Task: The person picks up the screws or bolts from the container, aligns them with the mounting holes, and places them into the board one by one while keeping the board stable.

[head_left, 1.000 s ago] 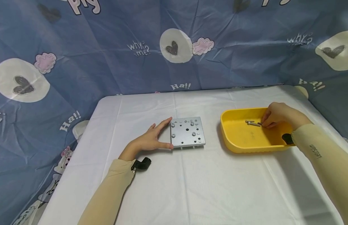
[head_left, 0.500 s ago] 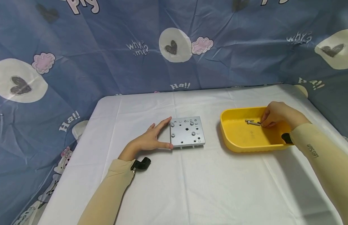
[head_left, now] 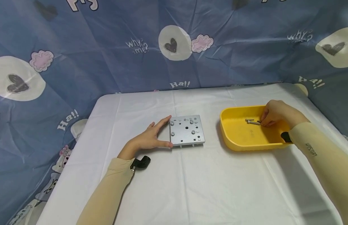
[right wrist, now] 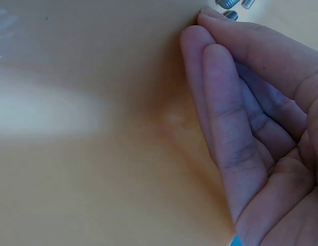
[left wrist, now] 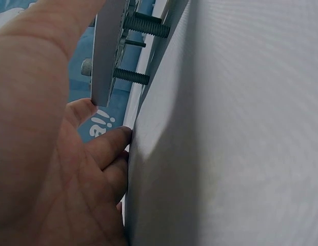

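A square silver metal plate (head_left: 181, 129) with holes and several socket-head screws lies mid-table. My left hand (head_left: 147, 139) spreads along its left side, thumb at the near corner and index fingertip at the far one. In the left wrist view, threaded screw shanks (left wrist: 131, 76) stick out beneath the plate. On the right, my right hand (head_left: 278, 112) reaches into a yellow tray (head_left: 247, 147), fingertips bunched around one end of a small screw (right wrist: 231, 16). Other loose screws (head_left: 253, 123) lie beside those fingertips on the tray floor.
A white cloth (head_left: 219, 187) covers the table. Behind and at the sides hangs a blue printed curtain (head_left: 120, 68). Black wrist cameras sit at the left cuff (head_left: 141, 162) and at the right cuff (head_left: 286, 137), the latter by the tray's near right rim.
The head view has shifted slightly, so everything sits a little higher in it. Both hands keep their places at the plate and in the tray.
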`<state>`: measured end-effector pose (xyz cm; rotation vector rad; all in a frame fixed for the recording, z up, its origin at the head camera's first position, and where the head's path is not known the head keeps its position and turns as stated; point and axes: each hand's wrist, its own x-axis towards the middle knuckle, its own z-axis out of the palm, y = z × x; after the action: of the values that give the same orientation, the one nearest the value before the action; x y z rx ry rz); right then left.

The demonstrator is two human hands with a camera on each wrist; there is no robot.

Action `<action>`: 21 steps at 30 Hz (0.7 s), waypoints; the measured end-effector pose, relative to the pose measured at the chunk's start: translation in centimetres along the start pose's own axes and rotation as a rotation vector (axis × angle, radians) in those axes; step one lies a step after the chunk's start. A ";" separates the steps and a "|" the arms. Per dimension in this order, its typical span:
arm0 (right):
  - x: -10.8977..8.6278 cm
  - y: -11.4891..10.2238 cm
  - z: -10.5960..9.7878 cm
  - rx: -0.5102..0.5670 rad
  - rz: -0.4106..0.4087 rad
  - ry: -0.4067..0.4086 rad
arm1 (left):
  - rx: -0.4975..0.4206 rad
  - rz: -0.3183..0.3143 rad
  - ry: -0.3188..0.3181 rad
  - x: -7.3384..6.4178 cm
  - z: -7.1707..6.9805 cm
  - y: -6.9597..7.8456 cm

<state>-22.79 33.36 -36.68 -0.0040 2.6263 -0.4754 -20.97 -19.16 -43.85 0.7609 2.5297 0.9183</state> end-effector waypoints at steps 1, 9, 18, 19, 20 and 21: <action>0.0 0.0 0.0 0.005 0.001 0.001 | 0.000 -0.001 -0.001 0.0 -0.1 0.1; 0.0 0.2 -0.1 0.024 0.021 -0.010 | 0.004 -0.004 -0.007 0.2 -0.3 0.4; 0.2 0.1 0.0 0.041 0.023 -0.001 | 0.004 -0.014 -0.003 0.1 -0.3 0.2; 0.2 0.1 0.0 0.039 0.026 0.000 | 0.003 -0.012 -0.004 0.1 -0.3 0.2; 0.2 0.1 0.1 0.032 0.024 0.004 | 0.003 -0.008 -0.004 0.1 -0.3 0.2; 0.3 0.1 0.1 0.035 0.025 0.003 | 0.002 -0.005 -0.004 0.1 -0.4 0.2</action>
<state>-22.98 33.45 -36.89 0.0410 2.6173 -0.5136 -21.15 -19.17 -43.48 0.7556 2.5278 0.9122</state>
